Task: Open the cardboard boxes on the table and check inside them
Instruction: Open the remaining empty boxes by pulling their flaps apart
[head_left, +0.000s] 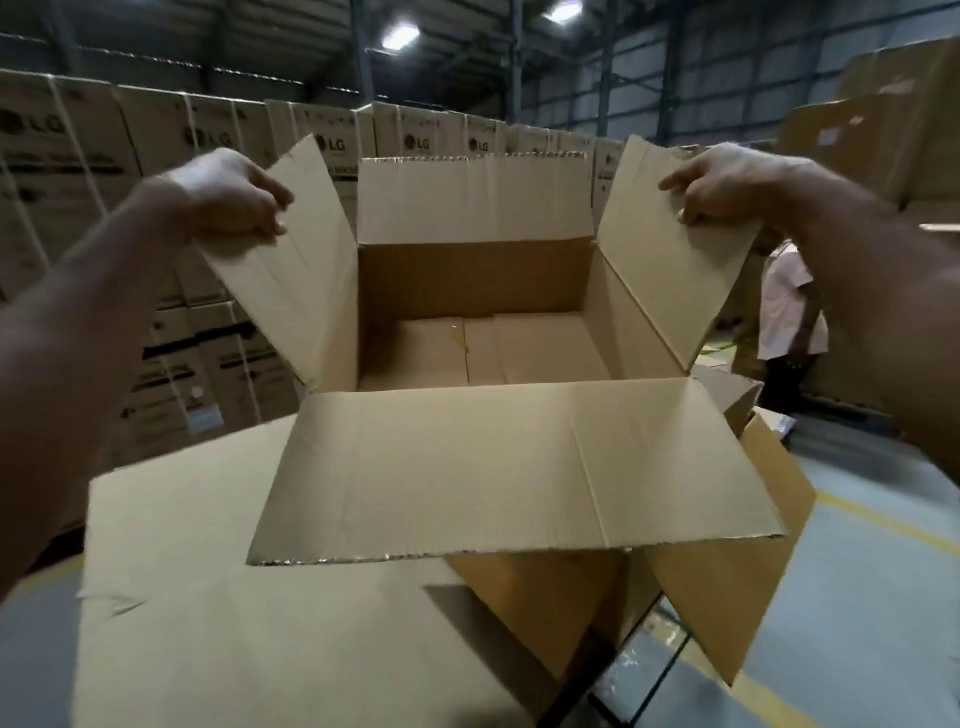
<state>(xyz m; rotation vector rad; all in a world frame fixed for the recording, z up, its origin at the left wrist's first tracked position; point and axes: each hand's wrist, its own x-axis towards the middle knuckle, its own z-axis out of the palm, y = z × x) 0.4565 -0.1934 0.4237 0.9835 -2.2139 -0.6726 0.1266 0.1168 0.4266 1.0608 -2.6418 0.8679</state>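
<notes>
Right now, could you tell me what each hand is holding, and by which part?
The left hand grips the open box's left side flap near its top edge; the right hand grips the right side flap likewise.

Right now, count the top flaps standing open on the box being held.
4: left flap in the left hand, right flap in the right hand, far flap upright, near flap folded toward the camera.
</notes>
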